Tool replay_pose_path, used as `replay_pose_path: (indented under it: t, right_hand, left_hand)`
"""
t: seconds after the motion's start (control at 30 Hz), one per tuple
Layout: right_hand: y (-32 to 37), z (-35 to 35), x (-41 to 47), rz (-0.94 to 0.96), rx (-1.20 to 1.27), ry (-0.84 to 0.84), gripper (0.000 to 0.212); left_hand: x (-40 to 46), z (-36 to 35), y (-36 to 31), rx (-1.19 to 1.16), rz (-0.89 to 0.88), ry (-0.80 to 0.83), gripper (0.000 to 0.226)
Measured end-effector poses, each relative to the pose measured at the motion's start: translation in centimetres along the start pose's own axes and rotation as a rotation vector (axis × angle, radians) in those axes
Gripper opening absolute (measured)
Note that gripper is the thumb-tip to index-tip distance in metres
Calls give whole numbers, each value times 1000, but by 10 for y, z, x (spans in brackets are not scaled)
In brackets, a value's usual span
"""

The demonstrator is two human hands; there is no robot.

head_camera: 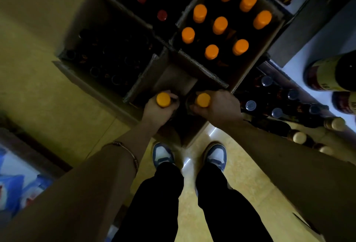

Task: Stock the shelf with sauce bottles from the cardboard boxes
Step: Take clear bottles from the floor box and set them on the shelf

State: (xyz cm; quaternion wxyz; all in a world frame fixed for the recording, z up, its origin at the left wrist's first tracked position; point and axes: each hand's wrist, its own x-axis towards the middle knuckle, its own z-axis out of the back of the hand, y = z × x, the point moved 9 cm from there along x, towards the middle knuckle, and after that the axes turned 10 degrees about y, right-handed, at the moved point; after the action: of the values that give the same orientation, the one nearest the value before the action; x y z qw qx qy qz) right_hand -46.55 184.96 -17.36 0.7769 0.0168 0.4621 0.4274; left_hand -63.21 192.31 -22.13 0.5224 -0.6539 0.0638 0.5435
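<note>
Gripped bottles' bodies hidden

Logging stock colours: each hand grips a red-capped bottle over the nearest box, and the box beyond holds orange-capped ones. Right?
Not quite. In the head view the left hand and right hand each grip an orange-capped bottle, not red-capped. The rest stands: they are over the nearest box, and the box beyond holds orange-capped ones.

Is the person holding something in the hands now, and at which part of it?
Yes. The left hand grips one orange-capped bottle at its neck, just under the cap. The right hand grips a second orange-capped bottle the same way.
</note>
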Motion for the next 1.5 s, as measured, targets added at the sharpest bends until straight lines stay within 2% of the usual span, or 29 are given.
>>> replay_pose_path:
  t: [0.07, 0.17, 0.2, 0.27, 0.4, 0.5, 0.63, 0.7, 0.77, 0.8, 0.9, 1.03, 1.1, 1.2, 1.33, 1.5]
  right_hand:
    - [14, 21, -15, 70, 112, -29, 36]
    - [36, 53, -47, 177, 219, -74, 22]
    - [43, 63, -60, 200, 228, -90, 24]
    - [52, 82, -82, 223, 230, -120, 25]
    - [70, 137, -127, 246, 225, -195, 20]
    - [92, 181, -170, 299, 175, -210, 20]
    - [121, 242, -238, 364, 116, -299, 33]
    - [131, 266, -272, 382, 127, -346, 36]
    - [138, 289, -308, 385, 146, -411, 45]
    - [141, 300, -325, 386, 154, -452, 48]
    - [151, 337, -384, 363, 170, -624, 41]
    - [160, 375, -454, 276, 211, -786, 56]
    - [168, 395, -496, 255, 203, -883, 58]
    - [178, 421, -566, 240, 216, -1020, 51]
    - [185, 451, -657, 221, 215, -1189, 48]
    - [172, 466, -769, 155, 203, -1342, 44]
  left_hand:
    - [-15, 5, -21, 17, -31, -7, 10]
    - [-46, 16, -59, 20, -86, -16, 32]
    - [-58, 20, -74, 47, -118, -22, 35]
    - [-82, 29, -104, 137, -197, -43, 31]
    - [-134, 30, -159, 316, -316, -4, 10]
    - [-178, 30, -196, 397, -368, -13, 25]
    - [-239, 30, -251, 550, -423, -12, 50]
    - [-270, 30, -278, 590, -502, -5, 46]
    - [-301, 29, -306, 635, -585, -9, 35]
    - [-315, 29, -322, 659, -615, -20, 37]
    - [-355, 23, -377, 767, -704, -55, 63]
    - [-420, -1, -450, 907, -922, -2, 69]
    - [-454, -14, -479, 957, -1052, 23, 66]
    - [-504, -34, -521, 980, -1203, 56, 59]
    - [-565, -69, -566, 960, -1336, 146, 56]
    - [-661, -140, -598, 1008, -1454, 332, 45]
